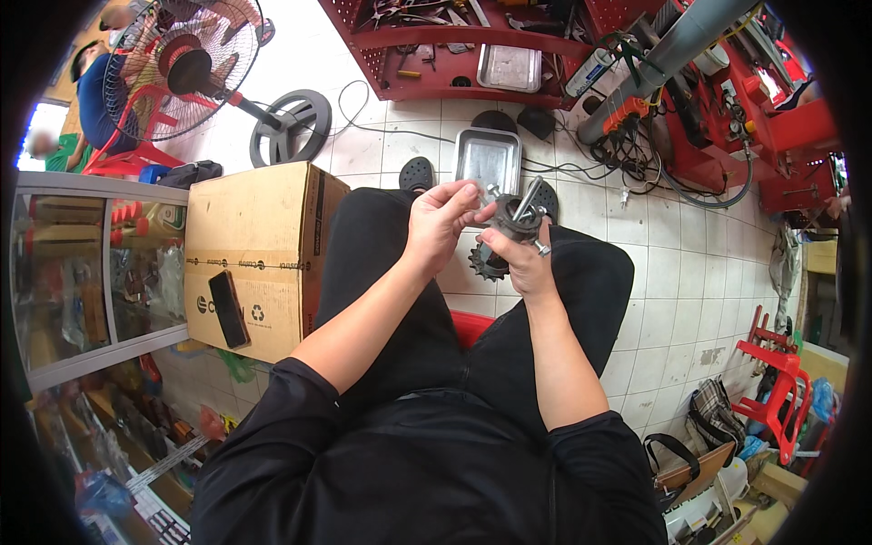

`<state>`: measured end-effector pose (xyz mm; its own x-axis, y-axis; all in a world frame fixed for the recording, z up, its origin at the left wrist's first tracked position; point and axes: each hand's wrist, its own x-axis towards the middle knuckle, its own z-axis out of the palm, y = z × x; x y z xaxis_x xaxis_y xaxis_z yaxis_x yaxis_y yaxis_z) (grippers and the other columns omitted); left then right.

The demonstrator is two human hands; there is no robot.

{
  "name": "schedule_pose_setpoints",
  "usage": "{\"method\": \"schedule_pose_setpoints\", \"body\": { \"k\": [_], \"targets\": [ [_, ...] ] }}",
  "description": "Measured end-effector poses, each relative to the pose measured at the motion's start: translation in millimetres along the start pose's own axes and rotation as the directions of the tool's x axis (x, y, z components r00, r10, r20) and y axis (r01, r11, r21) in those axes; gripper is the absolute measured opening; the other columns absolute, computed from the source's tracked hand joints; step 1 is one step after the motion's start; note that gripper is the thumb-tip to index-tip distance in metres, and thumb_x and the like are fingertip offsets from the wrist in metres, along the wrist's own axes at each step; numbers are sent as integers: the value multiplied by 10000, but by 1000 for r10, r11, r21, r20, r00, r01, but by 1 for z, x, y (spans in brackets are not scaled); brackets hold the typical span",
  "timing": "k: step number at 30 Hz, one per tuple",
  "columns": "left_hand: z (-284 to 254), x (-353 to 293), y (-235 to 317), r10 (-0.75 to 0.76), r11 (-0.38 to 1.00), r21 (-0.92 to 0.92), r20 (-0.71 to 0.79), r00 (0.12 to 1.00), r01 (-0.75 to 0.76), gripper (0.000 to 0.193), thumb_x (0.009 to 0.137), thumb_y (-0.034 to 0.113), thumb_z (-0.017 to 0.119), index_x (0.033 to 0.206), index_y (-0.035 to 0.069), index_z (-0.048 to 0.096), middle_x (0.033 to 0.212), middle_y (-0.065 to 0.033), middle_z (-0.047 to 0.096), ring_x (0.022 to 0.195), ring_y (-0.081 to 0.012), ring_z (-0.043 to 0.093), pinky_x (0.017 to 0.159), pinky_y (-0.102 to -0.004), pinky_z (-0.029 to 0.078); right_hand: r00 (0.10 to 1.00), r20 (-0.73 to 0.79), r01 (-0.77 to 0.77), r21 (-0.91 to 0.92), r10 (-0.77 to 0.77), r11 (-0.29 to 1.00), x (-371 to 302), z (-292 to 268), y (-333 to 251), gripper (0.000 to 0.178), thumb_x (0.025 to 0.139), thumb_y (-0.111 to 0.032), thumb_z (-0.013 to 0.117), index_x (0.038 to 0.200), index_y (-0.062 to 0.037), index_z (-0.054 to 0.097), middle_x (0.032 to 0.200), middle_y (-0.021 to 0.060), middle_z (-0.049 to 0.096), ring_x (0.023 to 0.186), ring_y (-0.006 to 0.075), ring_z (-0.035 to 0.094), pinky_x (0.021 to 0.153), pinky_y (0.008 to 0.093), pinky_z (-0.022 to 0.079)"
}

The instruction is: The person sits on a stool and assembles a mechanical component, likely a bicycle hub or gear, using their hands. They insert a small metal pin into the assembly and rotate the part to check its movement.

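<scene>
Above my lap, my right hand (pixel 524 262) grips a dark metal sprocket hub (pixel 516 221) from below, the thumb along its near side. Bolts stick out of the hub, and a long silvery rod-like piece (pixel 528 198) stands tilted in its middle. The toothed sprocket (pixel 488 261) shows under the hub, partly behind my right hand. My left hand (pixel 440 222) is at the hub's left side, thumb and forefinger pinched close to a small bolt (pixel 493 192). What lies between those fingertips is too small to make out.
A metal tray (pixel 488 163) sits on the tiled floor beyond my hands. At left, a cardboard box (pixel 245 236) bears a phone (pixel 229 309), beside a glass cabinet (pixel 64 272). A fan (pixel 189 71), red tool cart (pixel 436 86), cables (pixel 627 159) and red stool (pixel 786 400) stand around.
</scene>
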<state>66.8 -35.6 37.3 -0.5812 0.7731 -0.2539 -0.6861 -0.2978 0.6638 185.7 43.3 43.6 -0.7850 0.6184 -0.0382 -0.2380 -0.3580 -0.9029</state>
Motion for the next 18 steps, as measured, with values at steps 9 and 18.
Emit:
{"method": "schedule_pose_setpoints", "body": {
  "k": [9, 18],
  "targets": [
    [3, -1, 3, 24, 1000, 2, 24, 999, -24, 163, 854, 65, 645, 970, -46, 623, 899, -99, 633, 734, -124, 604, 801, -329, 566, 1000, -22, -2, -9, 2, 1000, -1, 4, -4, 273, 730, -12, 693, 990, 19, 613, 877, 84, 656, 798, 146, 639, 723, 284, 547],
    [-5, 2, 3, -12, 994, 107, 53, 999, 6, 146, 848, 57, 649, 960, -35, 639, 854, -79, 648, 718, -104, 604, 708, -251, 533, 999, -13, 33, -104, -34, 994, -2, 7, -13, 262, 722, -23, 708, 970, 5, 627, 867, 55, 655, 787, 116, 620, 757, 257, 491]
  ]
}}
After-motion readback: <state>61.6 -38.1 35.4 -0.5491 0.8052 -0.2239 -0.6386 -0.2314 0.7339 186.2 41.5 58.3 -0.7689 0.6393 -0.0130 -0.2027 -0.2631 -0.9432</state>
